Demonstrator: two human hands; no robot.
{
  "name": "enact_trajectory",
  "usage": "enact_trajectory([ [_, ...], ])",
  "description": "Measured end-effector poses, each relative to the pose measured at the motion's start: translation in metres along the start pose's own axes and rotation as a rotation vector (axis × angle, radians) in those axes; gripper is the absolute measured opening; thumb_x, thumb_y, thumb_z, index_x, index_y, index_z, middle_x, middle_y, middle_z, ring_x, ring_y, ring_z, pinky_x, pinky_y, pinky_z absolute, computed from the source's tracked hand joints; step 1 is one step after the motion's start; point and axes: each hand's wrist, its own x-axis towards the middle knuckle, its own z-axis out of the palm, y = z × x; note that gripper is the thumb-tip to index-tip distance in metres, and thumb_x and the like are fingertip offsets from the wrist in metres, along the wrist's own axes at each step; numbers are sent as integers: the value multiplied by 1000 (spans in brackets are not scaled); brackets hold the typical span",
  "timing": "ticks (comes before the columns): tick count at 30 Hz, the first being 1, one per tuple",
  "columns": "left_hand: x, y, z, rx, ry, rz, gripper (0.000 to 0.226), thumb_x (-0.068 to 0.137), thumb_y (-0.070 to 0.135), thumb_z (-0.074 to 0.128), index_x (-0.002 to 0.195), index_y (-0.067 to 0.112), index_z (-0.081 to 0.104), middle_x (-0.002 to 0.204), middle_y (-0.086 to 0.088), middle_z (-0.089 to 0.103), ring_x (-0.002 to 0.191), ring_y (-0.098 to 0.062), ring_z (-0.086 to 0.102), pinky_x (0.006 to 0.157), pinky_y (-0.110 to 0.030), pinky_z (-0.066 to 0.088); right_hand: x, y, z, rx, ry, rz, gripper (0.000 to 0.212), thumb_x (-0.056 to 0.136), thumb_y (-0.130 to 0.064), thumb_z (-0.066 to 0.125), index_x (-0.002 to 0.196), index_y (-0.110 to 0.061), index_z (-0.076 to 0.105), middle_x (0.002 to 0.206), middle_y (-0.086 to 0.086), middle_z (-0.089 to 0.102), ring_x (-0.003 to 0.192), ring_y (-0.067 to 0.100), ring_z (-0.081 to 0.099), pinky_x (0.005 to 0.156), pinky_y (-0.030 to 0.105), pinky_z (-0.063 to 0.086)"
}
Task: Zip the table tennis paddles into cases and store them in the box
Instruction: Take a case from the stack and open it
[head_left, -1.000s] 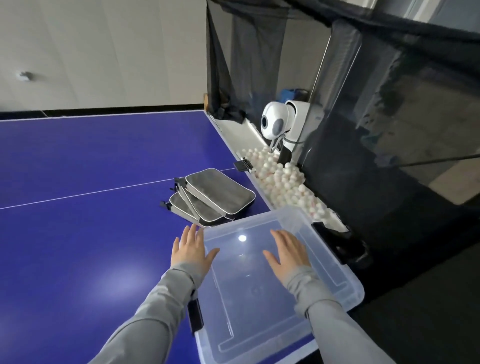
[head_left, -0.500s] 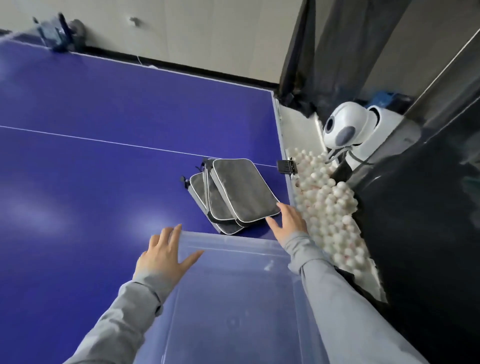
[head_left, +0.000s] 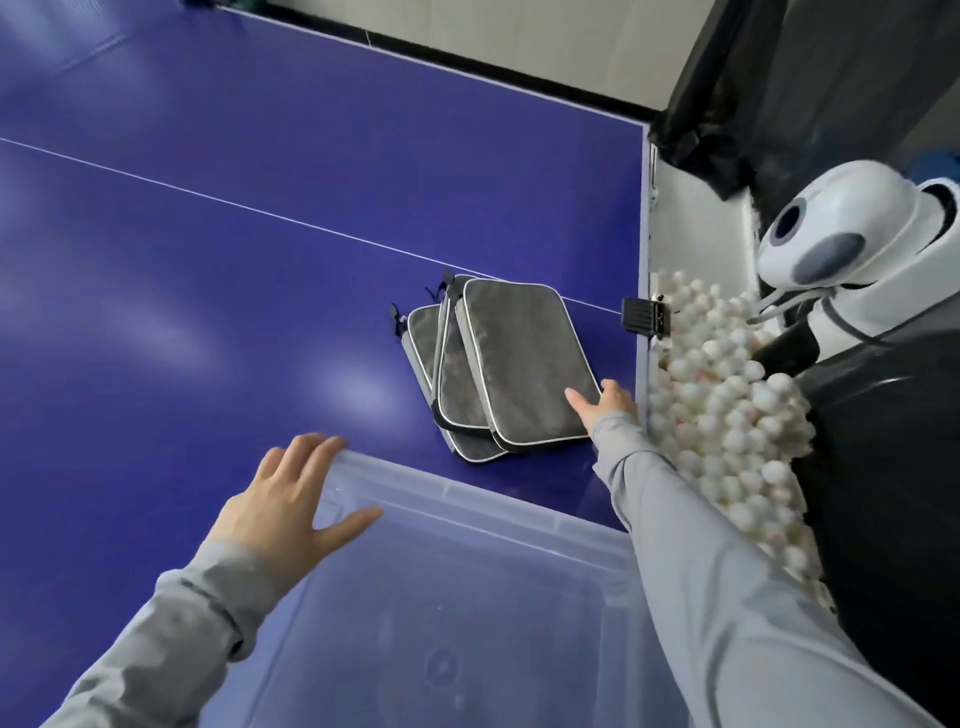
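Note:
Three grey zipped paddle cases lie fanned in a stack on the blue table: the top case (head_left: 519, 358), a middle case (head_left: 460, 379) and a bottom case (head_left: 421, 332). My right hand (head_left: 608, 402) is at the top case's near right edge. Its thumb lies on the case and its fingers are hidden under the edge. The clear plastic box (head_left: 467, 561) with its lid on sits near me. My left hand (head_left: 291, 504) rests flat with spread fingers on the lid's far left corner.
The blue table (head_left: 234, 312) carries a white centre line. Beyond its right edge a trough holds several white balls (head_left: 727, 405), with a white ball-serving machine (head_left: 852, 249) and black netting (head_left: 779, 78) behind. A black net clamp (head_left: 641, 314) grips the table edge.
My right hand has left the box lid and reached forward to the top case's near right edge. My head has tilted down and closer; my left hand stays on the lid's corner.

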Motion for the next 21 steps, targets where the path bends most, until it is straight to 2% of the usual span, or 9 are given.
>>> enact_trajectory([
  [3,-1,1,-1,-2,6,3,106,59,93,7,131,25,46,126,13,46,111,-15,47,50,-30,48,14,2,8,72,-16,-3,78,79,-49,65,136,-4,36,136,20,43,127,35,41,106,39,32],
  [8,1,5,-5,-47,13,13,102,66,90,11,124,20,56,118,8,55,101,-20,55,42,-29,47,26,7,13,192,-2,-21,88,70,-46,76,138,-7,35,138,16,39,128,30,39,105,34,31],
  [12,1,6,-6,-32,2,10,103,65,91,10,125,21,55,119,8,55,102,-20,55,42,-29,47,25,7,13,302,76,-69,83,65,-37,82,131,-11,40,131,14,41,121,29,44,100,32,35],
  [17,0,7,-8,-29,0,13,104,64,91,9,126,20,55,119,8,54,103,-19,55,42,-30,47,21,-2,4,342,137,-118,77,62,-33,84,123,-12,43,126,13,47,113,29,49,96,36,38],
  [21,0,7,-8,-28,-1,17,109,62,92,4,128,20,53,122,8,53,106,-19,54,46,-33,51,13,-12,-8,428,180,-175,68,64,-25,83,119,-9,47,121,15,52,110,30,52,98,37,42],
])
